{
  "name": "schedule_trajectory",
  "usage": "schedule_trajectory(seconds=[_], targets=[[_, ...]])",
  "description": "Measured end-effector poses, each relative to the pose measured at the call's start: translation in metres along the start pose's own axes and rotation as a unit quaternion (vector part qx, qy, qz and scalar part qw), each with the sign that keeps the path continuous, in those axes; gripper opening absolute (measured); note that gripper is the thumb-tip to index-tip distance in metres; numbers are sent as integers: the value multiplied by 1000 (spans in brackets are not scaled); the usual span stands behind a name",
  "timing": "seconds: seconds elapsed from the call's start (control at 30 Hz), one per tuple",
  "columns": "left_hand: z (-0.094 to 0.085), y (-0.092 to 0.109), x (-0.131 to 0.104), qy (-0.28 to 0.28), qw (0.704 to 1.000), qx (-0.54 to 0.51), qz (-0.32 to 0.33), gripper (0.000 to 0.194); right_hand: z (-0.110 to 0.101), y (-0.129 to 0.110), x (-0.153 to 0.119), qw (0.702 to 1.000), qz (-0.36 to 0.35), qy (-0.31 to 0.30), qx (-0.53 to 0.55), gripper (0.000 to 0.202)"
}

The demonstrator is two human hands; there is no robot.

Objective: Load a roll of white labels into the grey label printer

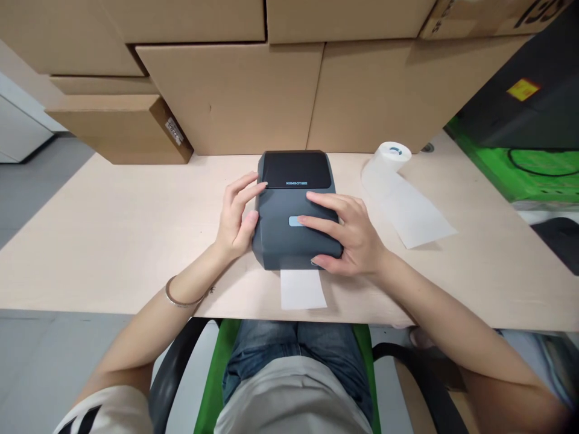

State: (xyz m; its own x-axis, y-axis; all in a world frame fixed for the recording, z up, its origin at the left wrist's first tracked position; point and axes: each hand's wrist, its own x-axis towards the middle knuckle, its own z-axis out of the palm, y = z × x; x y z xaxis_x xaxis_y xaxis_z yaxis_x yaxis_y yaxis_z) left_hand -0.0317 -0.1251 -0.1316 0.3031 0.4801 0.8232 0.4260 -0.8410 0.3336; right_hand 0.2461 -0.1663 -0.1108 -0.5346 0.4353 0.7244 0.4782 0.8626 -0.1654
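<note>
A dark grey-blue label printer [280, 241] with a black upper panel sits on the table in front of me. Its lid looks closed, and a strip of white label paper [302, 289] sticks out of its front edge. Against the printer's left side rests my left hand [238, 214], fingers apart, fingertips at the upper edge and thumb lower down. My right hand [350, 235] lies spread over the right side. One of its fingers touches the light blue button [295, 221] in the middle, and its thumb is by the front right corner.
A roll of white label paper [393, 155] stands at the right, its loose end trailing over the table [113, 241]. Cardboard boxes [235, 96] are stacked along the back, with a flatter box [117, 129] at the left. A black mouse-like object [558, 241] lies far right.
</note>
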Motion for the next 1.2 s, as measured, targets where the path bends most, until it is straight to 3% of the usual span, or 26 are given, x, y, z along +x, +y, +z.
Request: schedule_trajectory(seconds=[0.17, 0.5, 0.6, 0.7, 0.8, 0.87, 0.97, 1.07, 1.13, 1.2], targets=[[-1, -4, -1, 15, 1000, -3, 21, 49, -2, 0, 3, 999, -5, -24, -29, 60], [-8, -1, 0, -31, 996, -39, 75, 60, 0, -1, -4, 1000, -13, -19, -3, 61], [-12, 2, 3, -61, 993, -33, 99, 74, 5, 7, -14, 1000, -14, 25, 4, 78], [-15, 5, 5, -79, 990, -29, 117, 99, 8, 16, -19, 996, -13, 85, 14, 96], [-13, 3, 6, -71, 991, -20, 115, 108, 7, 24, -16, 993, -29, 108, 22, 93], [-10, 0, 4, -39, 993, -5, 111, 105, 3, 28, -10, 993, -35, 110, 23, 85], [-5, -2, 2, 107, 984, 66, 126, 98, -6, 35, 2, 993, -48, 109, 9, 74], [-3, 4, 1, 277, 924, 159, 209, 79, -14, 40, 16, 991, -48, 122, -18, 68], [-2, 15, 2, 290, 907, 177, 247, 72, -18, 42, 27, 992, -18, 125, -32, 65], [0, 28, 2, 214, 938, 143, 232, 81, -21, 44, 41, 991, 27, 124, -38, 64]])
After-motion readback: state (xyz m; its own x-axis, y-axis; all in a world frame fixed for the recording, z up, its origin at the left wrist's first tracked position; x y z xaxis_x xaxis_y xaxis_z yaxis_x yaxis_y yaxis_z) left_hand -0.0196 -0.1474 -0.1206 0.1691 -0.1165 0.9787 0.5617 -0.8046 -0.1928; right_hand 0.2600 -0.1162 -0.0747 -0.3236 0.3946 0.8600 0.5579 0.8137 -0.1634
